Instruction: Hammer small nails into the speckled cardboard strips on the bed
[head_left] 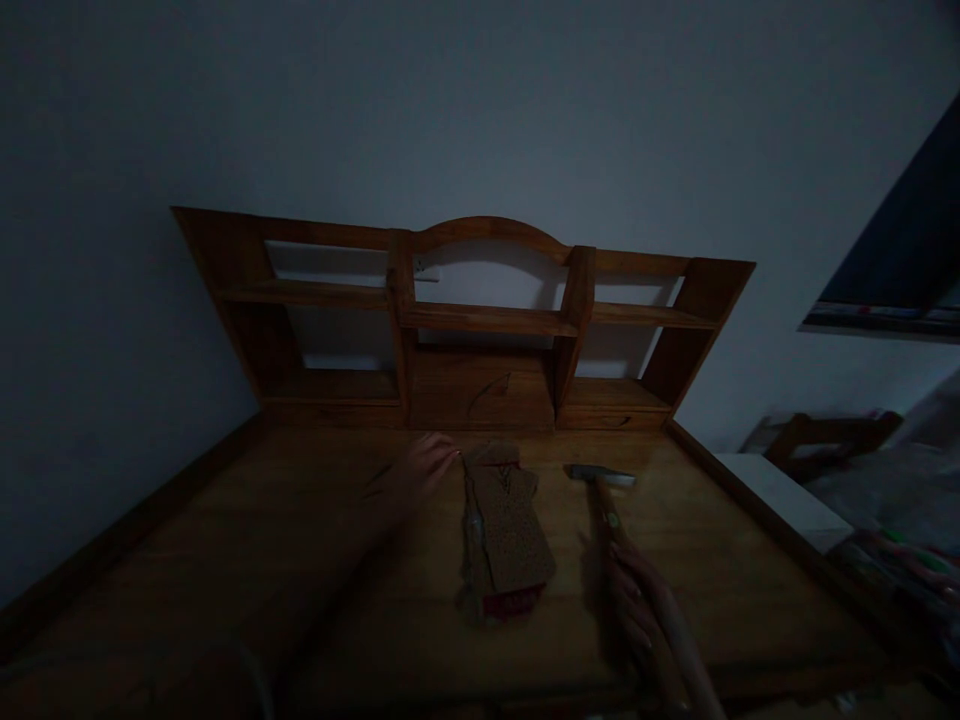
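Note:
In my right hand [637,600] is a hammer [604,495], its wooden handle wrapped by my fingers and its dark metal head pointing away from me, low over the desk. My left hand [424,465] is pinched closed beside the far left corner of a brown cardboard piece [514,530]. Whatever sits between those fingertips is too small and dark to make out. The cardboard lies on the desk in front of me with torn edges and red printed sides. Along its left side runs a narrow, partly clear item that I cannot identify.
The wooden desk [300,580] has a raised rim and a shelf unit [487,320] along its back against the wall. To the right stand a white surface [780,490] and a wooden chair back [840,435]. The room is dim.

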